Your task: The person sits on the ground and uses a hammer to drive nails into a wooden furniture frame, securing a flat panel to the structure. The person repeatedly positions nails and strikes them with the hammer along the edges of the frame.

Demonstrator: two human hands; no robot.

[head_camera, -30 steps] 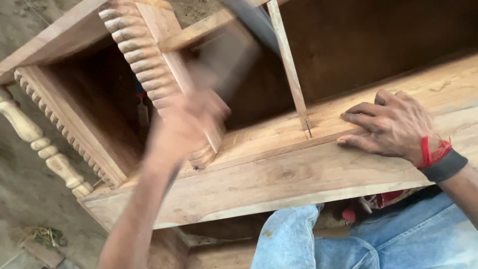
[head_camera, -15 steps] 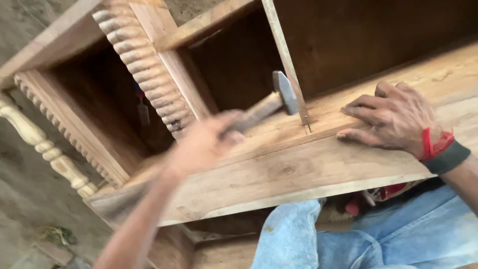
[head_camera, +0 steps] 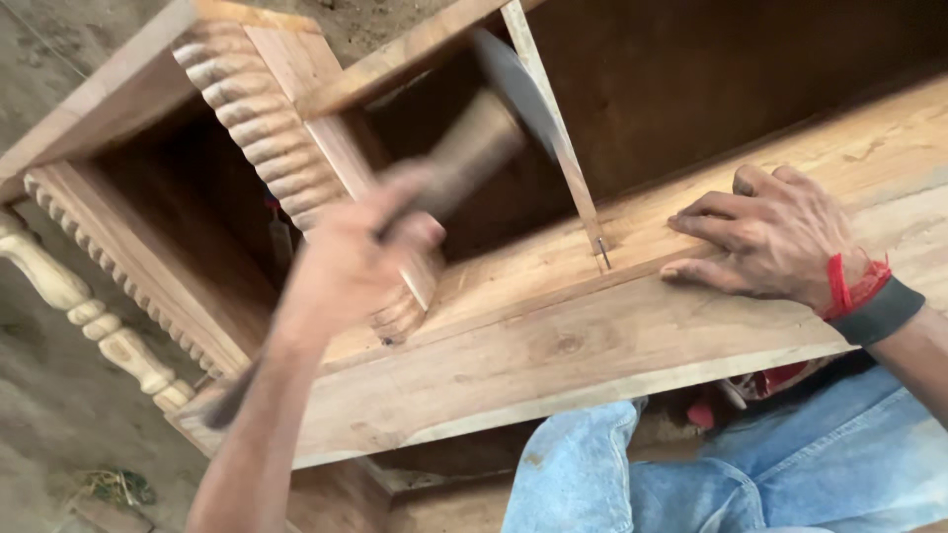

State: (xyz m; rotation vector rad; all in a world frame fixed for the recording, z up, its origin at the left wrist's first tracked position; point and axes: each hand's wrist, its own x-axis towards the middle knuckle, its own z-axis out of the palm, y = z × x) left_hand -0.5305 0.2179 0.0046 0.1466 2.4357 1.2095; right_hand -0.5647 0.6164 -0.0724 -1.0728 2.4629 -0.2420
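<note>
While the left hand [head_camera: 355, 252] keeps its grip clamped on the wooden handle of a hammer [head_camera: 474, 138], the blurred head is raised above a thin nail [head_camera: 601, 253] standing in the wooden frame [head_camera: 553, 345]. Just right of the nail, the right hand [head_camera: 765, 232] lies flat on the frame's plank, fingers spread apart, holding nothing, beside a slim upright slat [head_camera: 553, 128].

Black wristband [head_camera: 882, 314], red thread, seemingly blue jeans [head_camera: 691, 474].
</note>
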